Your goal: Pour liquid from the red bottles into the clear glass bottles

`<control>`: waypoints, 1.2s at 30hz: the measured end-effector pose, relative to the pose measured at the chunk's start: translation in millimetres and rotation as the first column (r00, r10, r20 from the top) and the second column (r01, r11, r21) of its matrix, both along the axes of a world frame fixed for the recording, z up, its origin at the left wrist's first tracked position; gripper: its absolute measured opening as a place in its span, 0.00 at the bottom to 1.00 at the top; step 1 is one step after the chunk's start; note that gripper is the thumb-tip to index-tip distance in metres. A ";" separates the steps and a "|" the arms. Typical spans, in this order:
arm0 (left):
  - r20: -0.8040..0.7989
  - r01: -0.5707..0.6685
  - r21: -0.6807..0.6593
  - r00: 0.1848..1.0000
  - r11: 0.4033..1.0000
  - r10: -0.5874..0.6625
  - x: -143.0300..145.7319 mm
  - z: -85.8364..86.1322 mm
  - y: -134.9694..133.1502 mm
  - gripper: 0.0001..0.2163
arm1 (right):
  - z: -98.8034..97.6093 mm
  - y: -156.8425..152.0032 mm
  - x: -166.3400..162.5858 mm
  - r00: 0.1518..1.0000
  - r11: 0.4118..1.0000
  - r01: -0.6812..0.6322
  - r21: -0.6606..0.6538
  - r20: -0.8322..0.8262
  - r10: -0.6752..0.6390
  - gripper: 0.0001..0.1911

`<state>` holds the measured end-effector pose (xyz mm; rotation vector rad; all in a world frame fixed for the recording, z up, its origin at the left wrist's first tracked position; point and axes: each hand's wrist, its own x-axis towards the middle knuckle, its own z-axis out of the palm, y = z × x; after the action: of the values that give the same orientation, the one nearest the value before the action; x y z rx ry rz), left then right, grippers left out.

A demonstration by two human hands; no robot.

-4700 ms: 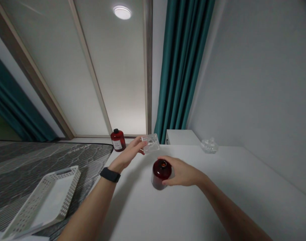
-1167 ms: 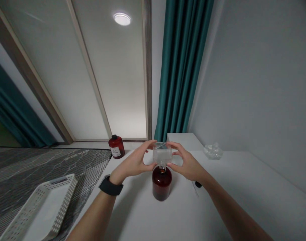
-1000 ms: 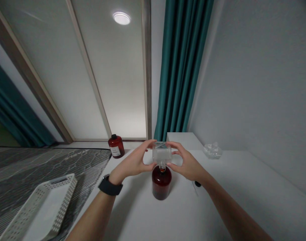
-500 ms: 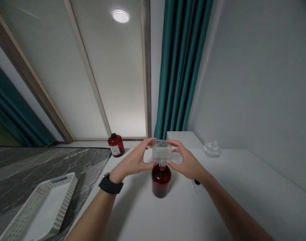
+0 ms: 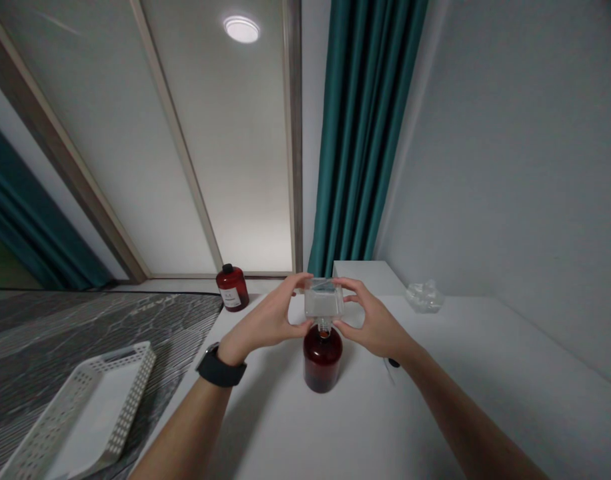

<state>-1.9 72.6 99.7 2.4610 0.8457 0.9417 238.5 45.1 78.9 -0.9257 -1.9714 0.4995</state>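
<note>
Between my two hands a clear square bottle (image 5: 324, 299) is held upside down, its threaded neck at the mouth of a dark red bottle (image 5: 322, 362). My left hand (image 5: 278, 312) grips the clear bottle's left side, fingers above and thumb below. On the right side, my right hand (image 5: 369, 320) grips it in the same way. The red bottle stands upright on the white table (image 5: 285, 433) and no hand touches it. A small black cap-like piece (image 5: 394, 363) with a thin pale tube lies by my right wrist, partly hidden.
A second red bottle (image 5: 232, 288) with a white label and black cap stands at the table's far left corner. Crumpled clear plastic (image 5: 424, 297) lies at the back right, near a white box (image 5: 368, 270). A white perforated basket (image 5: 123, 393) sits lower left.
Both hands keep the clear bottle inverted over the red one. The liquid level inside looks slightly lower; the view has shifted a little.
</note>
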 end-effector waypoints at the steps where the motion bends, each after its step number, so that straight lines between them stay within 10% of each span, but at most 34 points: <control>1: 0.001 0.002 0.002 1.000 1.000 -0.002 0.0 0.1 0.0 0.36 | 0.2 -0.1 0.0 1.000 1.000 -0.002 0.005 0.001 0.002 0.33; 36: -0.002 -0.003 0.041 1.000 0.999 0.003 -0.2 6.8 -3.6 0.35 | 5.5 -3.5 -2.2 1.000 0.999 -0.004 0.048 0.011 0.004 0.33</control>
<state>-2.0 69.1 106.4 2.4966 0.8392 0.9678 236.3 41.6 84.4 -0.8965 -1.9865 0.4485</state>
